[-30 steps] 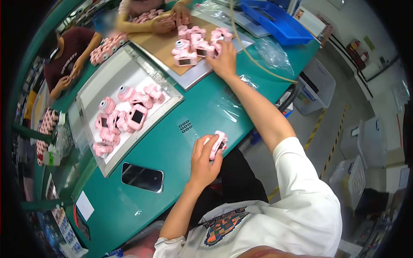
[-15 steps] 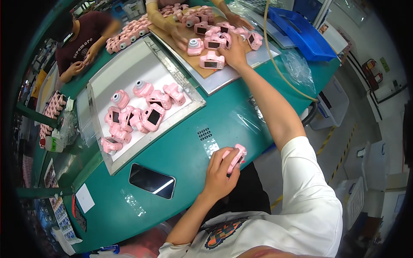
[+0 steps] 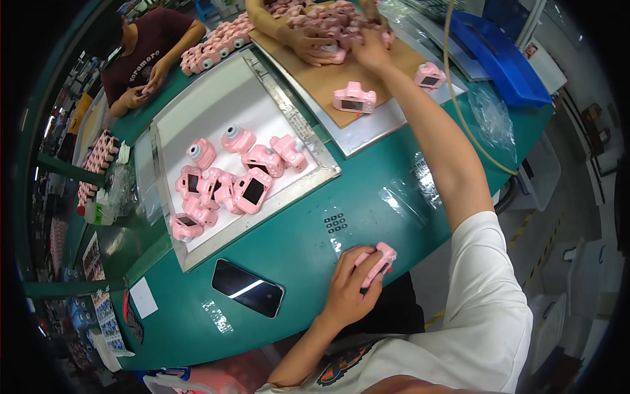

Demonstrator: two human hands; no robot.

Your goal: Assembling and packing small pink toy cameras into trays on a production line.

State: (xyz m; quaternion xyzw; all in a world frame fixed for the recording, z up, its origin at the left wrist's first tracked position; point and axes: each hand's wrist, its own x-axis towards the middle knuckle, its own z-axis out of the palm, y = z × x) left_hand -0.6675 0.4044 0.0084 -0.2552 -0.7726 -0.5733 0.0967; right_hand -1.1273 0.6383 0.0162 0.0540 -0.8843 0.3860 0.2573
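Note:
My left hand [image 3: 352,289] is closed round a pink toy camera [image 3: 378,264] near the table's front edge; the camera's dark screen partly shows beside the fingers. My right arm stretches far forward, and my right hand [image 3: 372,49] lies against a heap of pink toy cameras [image 3: 341,21] on a brown board [image 3: 312,73]. Its fingertips blend into the heap, so its grip is hidden. Another person's hand [image 3: 308,44] cups the heap's left side. Closer to me, a single camera [image 3: 354,98] sits on the board, with one more camera [image 3: 430,76] at its right edge.
A metal-framed white tray [image 3: 292,190] holds several pink cameras. In front of it lie a phone [image 3: 248,289] and a sheet of small black stickers [image 3: 335,223]. A blue tray [image 3: 502,62] and a hanging hose [image 3: 453,98] are at right. A second person [image 3: 147,56] sits at far left.
My right hand has moved farther away, and the cameras spread over the board are now bunched at its far side. My left hand still holds its camera. The whole view has shifted slightly.

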